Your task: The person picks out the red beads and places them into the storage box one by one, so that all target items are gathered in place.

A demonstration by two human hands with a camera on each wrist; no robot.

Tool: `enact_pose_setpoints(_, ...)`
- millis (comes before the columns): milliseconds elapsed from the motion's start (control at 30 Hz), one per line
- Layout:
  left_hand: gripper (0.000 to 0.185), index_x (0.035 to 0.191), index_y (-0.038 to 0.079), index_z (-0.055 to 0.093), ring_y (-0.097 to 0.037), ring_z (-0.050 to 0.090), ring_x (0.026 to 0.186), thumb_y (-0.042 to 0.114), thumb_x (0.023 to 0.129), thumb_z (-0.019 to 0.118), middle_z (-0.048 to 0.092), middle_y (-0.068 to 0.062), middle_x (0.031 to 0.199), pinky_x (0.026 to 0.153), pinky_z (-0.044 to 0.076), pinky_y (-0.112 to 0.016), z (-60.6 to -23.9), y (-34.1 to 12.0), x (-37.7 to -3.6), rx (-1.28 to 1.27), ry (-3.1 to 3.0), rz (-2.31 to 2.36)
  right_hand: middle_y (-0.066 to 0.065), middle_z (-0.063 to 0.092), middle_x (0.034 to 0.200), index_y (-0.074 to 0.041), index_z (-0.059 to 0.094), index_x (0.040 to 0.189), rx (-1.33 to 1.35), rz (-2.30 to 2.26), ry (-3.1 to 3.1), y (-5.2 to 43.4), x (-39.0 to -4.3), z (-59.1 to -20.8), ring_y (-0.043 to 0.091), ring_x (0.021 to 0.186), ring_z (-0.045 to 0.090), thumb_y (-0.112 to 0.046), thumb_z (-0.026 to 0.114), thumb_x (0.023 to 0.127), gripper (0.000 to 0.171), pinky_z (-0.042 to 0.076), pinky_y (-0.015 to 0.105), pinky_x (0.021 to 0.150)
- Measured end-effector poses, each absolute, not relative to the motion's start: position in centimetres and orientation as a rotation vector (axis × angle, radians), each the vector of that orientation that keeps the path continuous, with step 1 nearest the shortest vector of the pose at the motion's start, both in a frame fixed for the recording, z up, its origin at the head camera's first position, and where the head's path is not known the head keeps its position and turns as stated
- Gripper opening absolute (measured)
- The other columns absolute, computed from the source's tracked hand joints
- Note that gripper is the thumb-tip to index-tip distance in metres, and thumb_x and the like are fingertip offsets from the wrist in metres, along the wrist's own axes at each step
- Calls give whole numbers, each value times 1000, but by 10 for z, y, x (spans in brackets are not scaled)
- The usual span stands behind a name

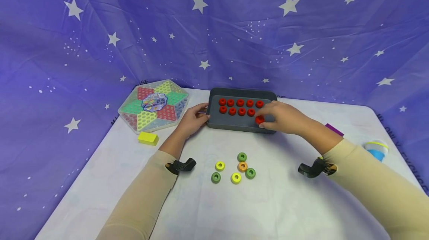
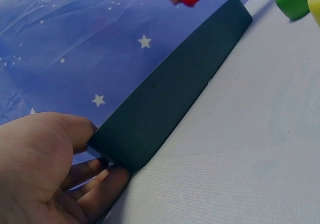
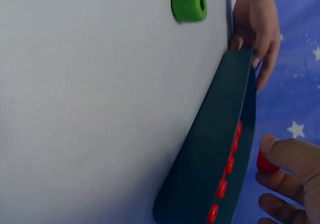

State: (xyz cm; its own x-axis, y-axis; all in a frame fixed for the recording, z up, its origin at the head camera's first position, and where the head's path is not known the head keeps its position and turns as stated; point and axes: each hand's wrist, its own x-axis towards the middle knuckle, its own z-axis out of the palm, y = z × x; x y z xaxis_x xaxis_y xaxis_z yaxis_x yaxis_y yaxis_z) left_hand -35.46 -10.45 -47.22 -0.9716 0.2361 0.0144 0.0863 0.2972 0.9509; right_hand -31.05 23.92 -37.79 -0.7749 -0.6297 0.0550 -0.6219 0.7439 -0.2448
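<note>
Right hand [image 1: 285, 118] pinches a red ring [image 1: 259, 120] over the tray [image 1: 242, 129], left hand [image 1: 193, 118] gripping its left end; a loose pinch could drop the ring outside.

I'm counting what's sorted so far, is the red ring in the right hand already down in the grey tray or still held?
Still held: the right hand pinches the red ring over the grey tray.

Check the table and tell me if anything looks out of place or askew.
Nothing stands out. The red rings sit in neat rows in the dark tray, the left hand holds its end, and the right hand pinches one red ring. The loose rings lie flat.
</note>
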Motion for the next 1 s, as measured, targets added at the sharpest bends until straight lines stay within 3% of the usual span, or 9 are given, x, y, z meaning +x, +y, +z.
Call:
enact_pose_setpoints(167, 53, 149, 14, 52, -24, 64, 113, 12, 97, 66, 60, -12, 137, 82, 59, -31, -471, -104, -354, 307, 2426, 1764, 4, 73, 117, -15, 74, 122, -974, -361, 2901, 245, -329, -379, 33, 116, 63, -24, 80, 88, 35, 47, 59, 103)
enact_pose_setpoints(400, 54, 149, 12, 52, -25, 64, 113, 11, 97, 66, 60, -12, 136, 82, 60, -31, -471, -104, -353, 302, 2424, 1774, 5, 74, 113, -12, 74, 118, -990, -355, 2903, 248, -353, -386, 29, 105, 67, -20, 81, 87, 33, 55, 51, 90)
enact_pose_setpoints(767, 54, 149, 12, 51, -25, 64, 113, 11, 97, 66, 60, -12, 137, 82, 60, -32, -473, -104, -355, 303, 2417, 1775, 5, 73, 115, -16, 74, 117, -888, -174, 2891, 248, -375, -405, 28, 106, 66, -25, 81, 87, 32, 54, 53, 91)
enact_pose_setpoints(1000, 54, 149, 11, 51, -25, 64, 114, 12, 97, 66, 60, -12, 137, 82, 60, -32, -472, -104, -354, 300, 2416, 1779, 5, 73, 113, -15, 73, 123, -842, -149, 2874, 248, -377, -411, 25, 99, 65, -26, 81, 87, 38, 55, 50, 87)
